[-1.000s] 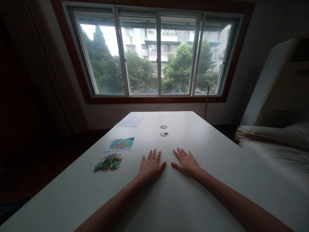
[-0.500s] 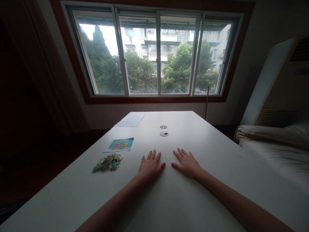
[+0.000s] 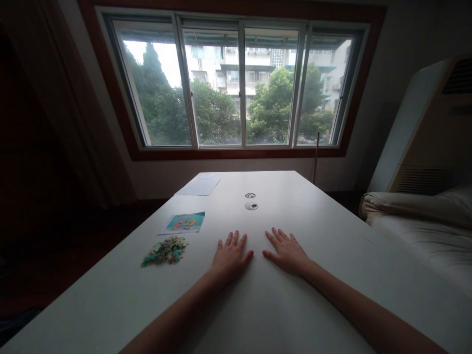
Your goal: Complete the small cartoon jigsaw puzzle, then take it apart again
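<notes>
Both my hands rest palm down on the white table (image 3: 280, 314), apart from each other. My left hand (image 3: 230, 256) has its fingers spread and holds nothing. To its left lies a heap of jigsaw puzzle pieces (image 3: 165, 251), mostly green, cream and brown. Just beyond the heap is a colourful picture sheet (image 3: 183, 222) with a turquoise background. My right hand (image 3: 286, 251) also lies flat with fingers apart, touching only the tabletop.
Two round inserts lie in line beyond my hands, the nearer disc (image 3: 251, 206) and the farther disc (image 3: 250, 195). A white paper sheet (image 3: 199, 186) is at the far left edge. A pale sofa (image 3: 424, 231) stands right of the table, and a window (image 3: 239, 88) is ahead.
The whole view has shifted very slightly, with the scene a few pixels lower. My hands and the things on the table keep their places.
</notes>
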A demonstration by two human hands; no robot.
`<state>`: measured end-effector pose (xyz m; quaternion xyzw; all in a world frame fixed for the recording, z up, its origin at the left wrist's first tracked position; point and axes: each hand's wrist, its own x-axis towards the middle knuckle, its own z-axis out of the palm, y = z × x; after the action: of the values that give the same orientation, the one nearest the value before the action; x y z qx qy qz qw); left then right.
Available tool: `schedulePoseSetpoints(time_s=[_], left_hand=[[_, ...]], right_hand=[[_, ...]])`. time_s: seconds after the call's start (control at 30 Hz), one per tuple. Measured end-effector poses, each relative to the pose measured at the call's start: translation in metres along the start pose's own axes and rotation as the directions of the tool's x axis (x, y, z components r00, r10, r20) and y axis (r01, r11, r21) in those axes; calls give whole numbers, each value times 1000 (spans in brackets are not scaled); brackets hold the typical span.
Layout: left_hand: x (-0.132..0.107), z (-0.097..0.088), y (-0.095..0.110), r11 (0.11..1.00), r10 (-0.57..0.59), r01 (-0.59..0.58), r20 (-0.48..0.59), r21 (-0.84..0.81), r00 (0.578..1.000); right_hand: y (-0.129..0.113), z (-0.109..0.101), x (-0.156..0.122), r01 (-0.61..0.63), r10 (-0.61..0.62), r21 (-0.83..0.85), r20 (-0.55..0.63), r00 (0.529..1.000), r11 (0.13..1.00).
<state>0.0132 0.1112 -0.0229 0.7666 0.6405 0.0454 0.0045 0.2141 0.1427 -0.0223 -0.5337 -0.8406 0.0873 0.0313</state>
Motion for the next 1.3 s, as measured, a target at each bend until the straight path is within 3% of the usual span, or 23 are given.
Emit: schedulePoseSetpoints(time_s=[0.53, 0.63, 0.7, 0.77, 0.83, 0.93, 1.0, 1.07, 1.1, 1.17, 1.3], left_hand=[[-3, 0, -4, 998, 19, -20, -11, -57, 1000], [-8, -18, -16, 986, 138, -127, 109, -103, 984], [-14, -35, -32, 955, 279, -245, 222, -168, 934], [-20, -52, -57, 909, 387, -321, 252, -267, 887], [-27, -61, -89, 918, 323, -263, 176, -296, 930], [-34, -57, -149, 971, 85, -84, -5, -225, 996], [-39, -44, -188, 975, -101, 72, -129, -211, 987], [-45, -29, -219, 945, -301, 253, -245, -209, 922], [-47, -23, -230, 927, -355, 300, -264, -227, 897], [-52, -13, -242, 906, -383, 314, -232, -284, 894], [-50, -9, -239, 910, -349, 293, -157, -295, 924]], right_hand=[[-1, 4, 0, 24, -24, 11, -61, 998, 1000], [1, 6, 0, 39, -36, 24, -97, 995, 999], [2, 8, 0, 43, -40, 29, -104, 994, 999], [2, 8, 1, 49, -45, 33, -105, 993, 998], [3, 8, 1, 52, -48, 34, -104, 993, 998], [3, 7, 1, 48, -45, 35, -100, 994, 998], [2, 6, 0, 45, -41, 37, -101, 994, 998], [1, 4, -1, 44, -40, 40, -103, 994, 998], [0, 4, -2, 46, -41, 41, -104, 994, 998], [0, 3, -2, 47, -43, 41, -107, 993, 998], [-1, 3, 0, 46, -39, 48, -127, 991, 998]])
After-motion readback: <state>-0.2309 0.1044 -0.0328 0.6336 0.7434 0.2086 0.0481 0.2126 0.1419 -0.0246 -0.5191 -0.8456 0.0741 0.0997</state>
